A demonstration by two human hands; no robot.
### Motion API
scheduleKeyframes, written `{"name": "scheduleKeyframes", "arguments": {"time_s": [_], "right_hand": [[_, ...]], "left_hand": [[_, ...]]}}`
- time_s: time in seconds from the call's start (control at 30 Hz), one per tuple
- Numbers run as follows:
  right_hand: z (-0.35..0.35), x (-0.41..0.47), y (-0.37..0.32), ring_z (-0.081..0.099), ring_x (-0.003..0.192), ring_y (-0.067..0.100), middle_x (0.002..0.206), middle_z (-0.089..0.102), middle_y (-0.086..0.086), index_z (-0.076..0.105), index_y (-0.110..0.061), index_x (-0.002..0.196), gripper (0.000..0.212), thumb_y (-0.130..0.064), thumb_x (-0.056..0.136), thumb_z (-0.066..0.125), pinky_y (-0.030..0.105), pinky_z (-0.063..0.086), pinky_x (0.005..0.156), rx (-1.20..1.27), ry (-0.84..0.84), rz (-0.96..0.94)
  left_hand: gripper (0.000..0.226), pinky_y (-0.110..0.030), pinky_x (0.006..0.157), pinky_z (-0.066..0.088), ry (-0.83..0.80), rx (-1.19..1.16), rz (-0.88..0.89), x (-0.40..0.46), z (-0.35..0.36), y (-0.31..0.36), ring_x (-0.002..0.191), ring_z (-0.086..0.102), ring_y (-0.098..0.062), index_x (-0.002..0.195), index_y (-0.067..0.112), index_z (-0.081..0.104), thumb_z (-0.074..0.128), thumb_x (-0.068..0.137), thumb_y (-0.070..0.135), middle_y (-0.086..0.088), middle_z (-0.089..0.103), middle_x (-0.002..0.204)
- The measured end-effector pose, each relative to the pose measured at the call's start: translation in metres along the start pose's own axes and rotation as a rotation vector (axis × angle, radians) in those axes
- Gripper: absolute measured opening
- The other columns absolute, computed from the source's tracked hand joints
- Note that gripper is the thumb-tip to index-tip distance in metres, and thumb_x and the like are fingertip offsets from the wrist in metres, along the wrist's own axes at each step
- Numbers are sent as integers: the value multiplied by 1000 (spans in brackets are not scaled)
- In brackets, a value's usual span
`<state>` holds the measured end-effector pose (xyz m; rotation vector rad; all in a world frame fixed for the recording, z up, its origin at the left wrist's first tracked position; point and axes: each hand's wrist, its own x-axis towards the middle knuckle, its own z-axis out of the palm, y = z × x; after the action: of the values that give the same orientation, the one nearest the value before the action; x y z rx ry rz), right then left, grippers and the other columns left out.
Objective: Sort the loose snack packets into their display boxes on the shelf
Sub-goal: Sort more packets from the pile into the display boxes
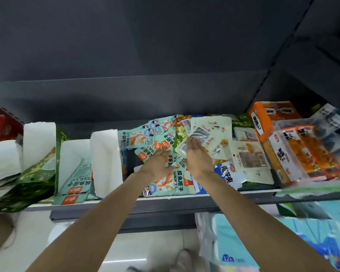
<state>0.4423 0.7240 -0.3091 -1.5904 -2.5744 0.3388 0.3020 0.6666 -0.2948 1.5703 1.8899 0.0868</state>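
A heap of loose snack packets lies on the shelf (185, 201). Mint-green packets (166, 181) spread over its left and front, cream packets (214, 132) over its right. My left hand (157, 163) reaches in with straight fingers resting on the mint-green packets. My right hand (198, 156) is beside it, fingers stretched toward a small cream packet with a barcode (183, 147) at its fingertips. White-lined display boxes (104, 154) stand to the left, one holding mint-green packets (75, 183), another dark green ones (28, 185).
An orange display box (263, 122) and clear-wrapped orange packs (306, 152) fill the shelf's right end. A blue-and-white packet (227, 171) lies near the front edge. Turquoise tissue packs (283, 242) sit below right. A dark shelf underside hangs overhead.
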Motion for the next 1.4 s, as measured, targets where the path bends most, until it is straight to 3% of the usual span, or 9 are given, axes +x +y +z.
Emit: {"name": "scheduleKeyframes", "arguments": {"time_s": [0.13, 0.23, 0.33, 0.53, 0.67, 0.87, 1.03, 1.2, 1.4], "right_hand": [[-24, 5, -15, 43, 131, 30, 141, 45, 19, 41, -6, 138, 47, -2, 92, 49, 41, 46, 100, 75, 36, -119], [-54, 1, -22, 64, 74, 19, 92, 67, 12, 47, -10, 134, 43, 3, 93, 46, 27, 56, 69, 371, 265, -67], [-79, -1, -32, 56, 66, 6, 85, 64, 3, 60, -11, 119, 30, -5, 97, 42, 17, 49, 60, 755, 426, 133], [-94, -6, -77, 66, 95, 16, 101, 67, 2, 54, -13, 107, 21, 2, 93, 48, 29, 55, 77, 1472, 373, 318], [-91, -12, -115, 61, 95, 11, 105, 60, 0, 51, -26, 108, 40, 4, 83, 58, 31, 54, 81, 1355, 291, 271], [-74, -28, -219, 66, 71, 19, 82, 64, 25, 52, -8, 78, 18, -6, 81, 70, 24, 46, 59, 1106, 46, 5], [-57, -35, -317, 67, 81, 20, 81, 67, 5, 57, -11, 82, 10, -4, 87, 63, 25, 48, 65, 1007, -30, -138], [-29, -35, -391, 65, 80, 23, 88, 68, 11, 51, -9, 71, 20, -6, 85, 66, 34, 49, 63, 918, -34, -143], [-3, -37, -431, 64, 103, 21, 116, 67, 8, 68, -8, 111, 25, -11, 86, 65, 34, 51, 90, 672, -98, -147]], "left_hand": [[46, -15, 95, 32, 125, -252, -52, -4, -13, 12, 132, 39, -18, 142, 13, 38, 46, 98, 22, -2, 32, 150], [26, -20, 68, 37, 177, -407, -83, -8, -26, 17, 93, 55, -17, 114, 14, 61, 42, 99, 23, -8, 60, 106], [30, -28, 60, 34, 162, -580, -136, -15, -41, 19, 63, 42, -21, 77, 14, 52, 45, 98, 33, -4, 43, 64], [31, -23, 77, 56, 240, -1288, -165, -43, -70, 2, 90, 69, -17, 110, 7, 59, 57, 93, 33, -13, 71, 102], [13, -20, 64, 56, 595, -1410, -58, -82, -101, -34, 73, 67, -13, 101, 4, 59, 62, 89, 7, -11, 70, 95], [8, -39, 79, 55, 867, -1039, 37, -154, -146, -135, 85, 64, -20, 94, 14, 64, 59, 91, 9, 1, 67, 89], [10, -41, 81, 54, 935, -880, 112, -208, -182, -216, 89, 65, -21, 93, 14, 62, 57, 91, 6, -4, 68, 93], [9, -41, 82, 53, 998, -737, 118, -244, -200, -280, 85, 65, -22, 91, 14, 64, 59, 89, 6, -2, 69, 87], [11, -34, 91, 51, 910, -705, 47, -259, -187, -328, 95, 65, -18, 97, 11, 65, 60, 89, 5, -3, 70, 100]]}}
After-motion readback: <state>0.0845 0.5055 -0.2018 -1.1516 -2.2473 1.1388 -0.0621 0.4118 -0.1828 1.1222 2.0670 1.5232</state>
